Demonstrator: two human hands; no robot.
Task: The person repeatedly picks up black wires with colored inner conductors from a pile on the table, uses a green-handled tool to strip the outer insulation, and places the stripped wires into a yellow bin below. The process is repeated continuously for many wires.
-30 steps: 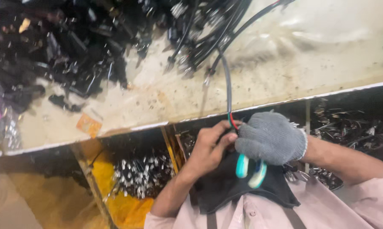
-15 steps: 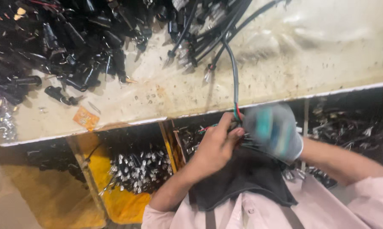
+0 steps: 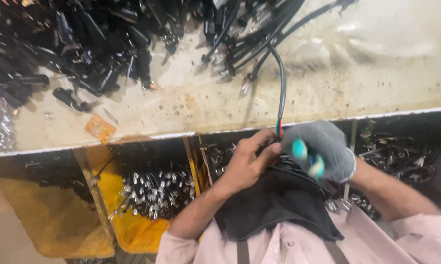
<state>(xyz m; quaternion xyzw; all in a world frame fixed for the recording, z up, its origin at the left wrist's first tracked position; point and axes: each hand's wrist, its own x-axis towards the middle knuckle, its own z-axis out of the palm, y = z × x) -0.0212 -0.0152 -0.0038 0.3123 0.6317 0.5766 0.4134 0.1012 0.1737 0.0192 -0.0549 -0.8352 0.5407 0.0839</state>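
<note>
Hands meet at the bench edge: the bare left hand (image 3: 249, 164) pinches the stripped end of a black cable (image 3: 282, 83) showing red and green wires, while the grey-gloved right hand (image 3: 323, 151) is closed around a teal-handled tool (image 3: 308, 157). Cable pile (image 3: 249, 29) lies on the stained worktop (image 3: 357, 73) beyond.

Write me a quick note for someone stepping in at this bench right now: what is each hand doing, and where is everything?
Left hand: bare, fingers pinching the near end of the black cable, where red and green wires show.
Right hand: in a grey glove, gripping a teal-handled tool right beside that cable end; it is blurred.
The cable runs up onto the worn table to a bundle of similar cables. Black parts pile at far left. Bin of small metal pieces below the table edge.
Done or left: cannot tell.
</note>
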